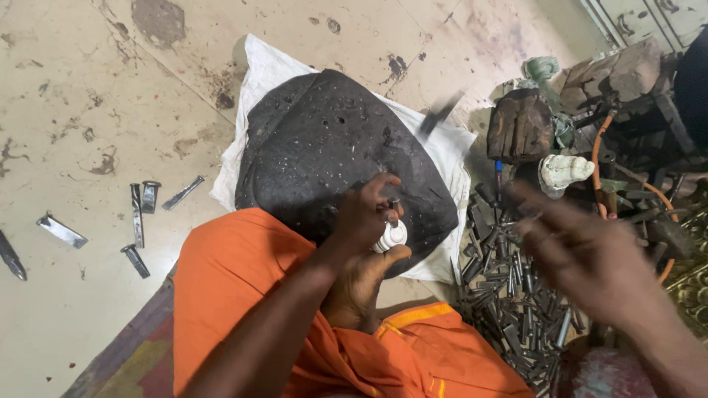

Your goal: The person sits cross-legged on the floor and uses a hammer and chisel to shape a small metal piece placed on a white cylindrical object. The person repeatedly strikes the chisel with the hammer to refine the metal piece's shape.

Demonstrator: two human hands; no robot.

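Left hand [369,221] pinching a small white carving [391,236] against a dark stone slab [324,140].
Right hand [590,250], blurred, fingers spread and holding nothing, hovers above a heap of metal chisels [509,302] on the floor [74,110]; white cloth [273,66] underlies the slab.

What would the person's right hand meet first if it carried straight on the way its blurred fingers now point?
The right hand points up and left over the heap of metal tools. Straight on, it would probably meet the edge of the dark stone slab on its white cloth, though motion blur leaves its height uncertain.
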